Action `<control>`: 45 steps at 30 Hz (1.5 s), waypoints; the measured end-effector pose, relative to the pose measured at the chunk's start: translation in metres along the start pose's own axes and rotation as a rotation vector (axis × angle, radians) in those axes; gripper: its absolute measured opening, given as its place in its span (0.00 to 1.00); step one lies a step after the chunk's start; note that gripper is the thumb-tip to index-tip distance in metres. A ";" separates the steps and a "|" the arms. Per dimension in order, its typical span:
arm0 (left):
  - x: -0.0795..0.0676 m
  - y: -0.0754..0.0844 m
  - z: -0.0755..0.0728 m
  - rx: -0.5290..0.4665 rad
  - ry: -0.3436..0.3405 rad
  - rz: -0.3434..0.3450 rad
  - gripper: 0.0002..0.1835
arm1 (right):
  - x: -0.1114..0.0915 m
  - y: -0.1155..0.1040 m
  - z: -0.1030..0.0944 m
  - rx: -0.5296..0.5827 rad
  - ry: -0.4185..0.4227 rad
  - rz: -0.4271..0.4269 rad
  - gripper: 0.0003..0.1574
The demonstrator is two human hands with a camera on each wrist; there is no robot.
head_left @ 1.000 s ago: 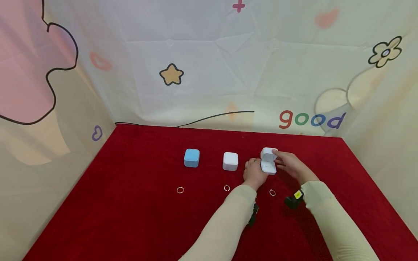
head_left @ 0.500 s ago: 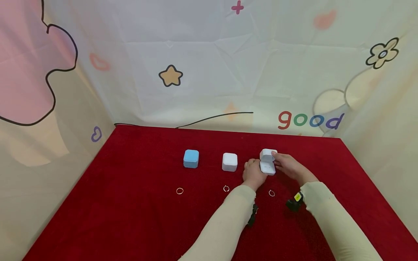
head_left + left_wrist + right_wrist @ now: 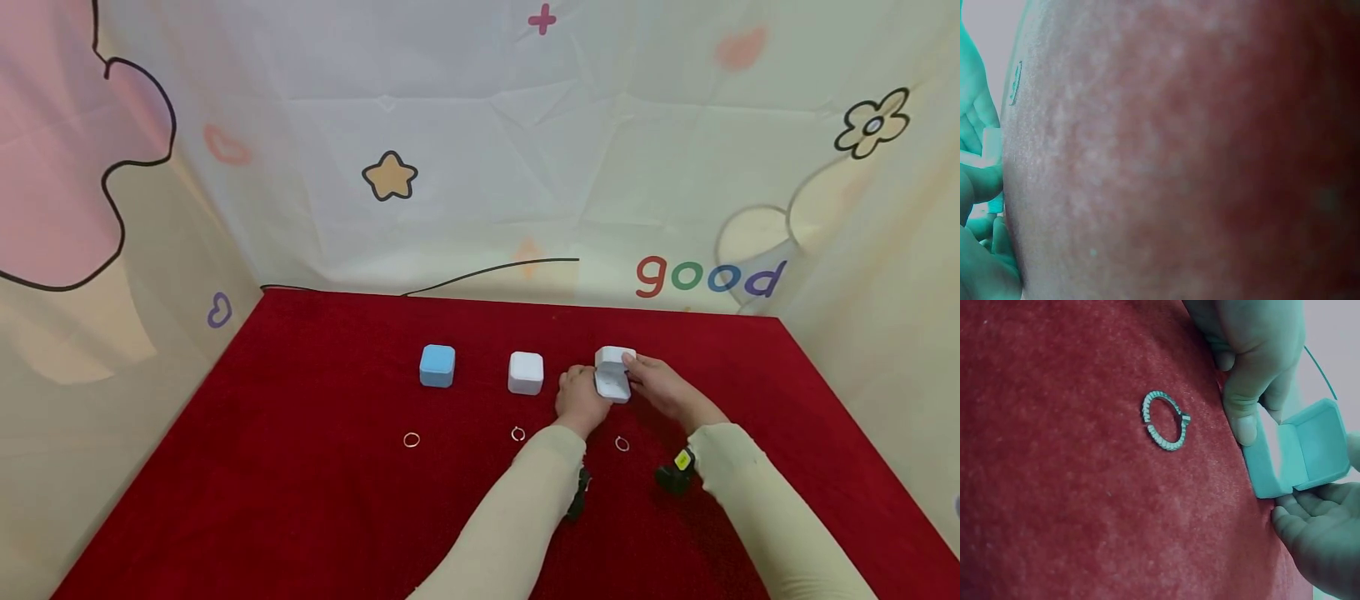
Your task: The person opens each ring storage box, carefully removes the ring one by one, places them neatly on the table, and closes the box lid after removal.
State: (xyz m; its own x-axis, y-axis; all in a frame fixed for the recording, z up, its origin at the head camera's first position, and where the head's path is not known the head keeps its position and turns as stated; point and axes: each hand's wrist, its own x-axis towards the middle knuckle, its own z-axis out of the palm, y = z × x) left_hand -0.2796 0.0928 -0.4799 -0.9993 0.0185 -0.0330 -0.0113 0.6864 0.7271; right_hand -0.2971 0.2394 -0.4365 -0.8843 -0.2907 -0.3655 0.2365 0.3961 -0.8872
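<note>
A small white ring box [image 3: 613, 390] stands with its lid raised at the right of the row. My left hand [image 3: 581, 402] grips its base from the left. My right hand [image 3: 667, 392] pinches the lid [image 3: 611, 359] at its right side, thumb on the outside. In the right wrist view the left thumb presses the base's front, while right-hand fingers [image 3: 1300, 515] lie by the hinge side. A twisted silver-coloured ring [image 3: 1166, 422] lies on the cloth before the box. The left wrist view is mostly blurred cloth, with parts of both hands at its left edge.
A shut white box [image 3: 526, 373] and a shut light-blue box [image 3: 437, 367] stand to the left on the red cloth [image 3: 315, 500]. Two more rings lie in front: an open-ended ring [image 3: 518, 434] and a plain gold-coloured band [image 3: 412, 440]. A printed curtain [image 3: 480, 167] hangs behind.
The lid of the held box has tilted slightly down toward its base, with my right hand on it. My left hand keeps its grip. The head view has shifted a little.
</note>
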 end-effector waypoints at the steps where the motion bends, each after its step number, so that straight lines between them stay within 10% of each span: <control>1: 0.000 0.000 0.000 -0.002 0.000 0.001 0.21 | -0.001 0.000 0.000 -0.001 0.000 -0.003 0.41; 45: -0.002 0.005 -0.004 0.019 -0.017 -0.016 0.21 | -0.007 0.008 0.004 -0.084 -0.009 -0.066 0.41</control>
State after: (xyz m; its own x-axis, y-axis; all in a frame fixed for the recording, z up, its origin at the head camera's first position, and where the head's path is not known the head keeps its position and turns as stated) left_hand -0.2774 0.0932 -0.4734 -0.9982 0.0198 -0.0560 -0.0261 0.7003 0.7134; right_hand -0.2874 0.2408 -0.4426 -0.8932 -0.3259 -0.3099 0.1432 0.4471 -0.8829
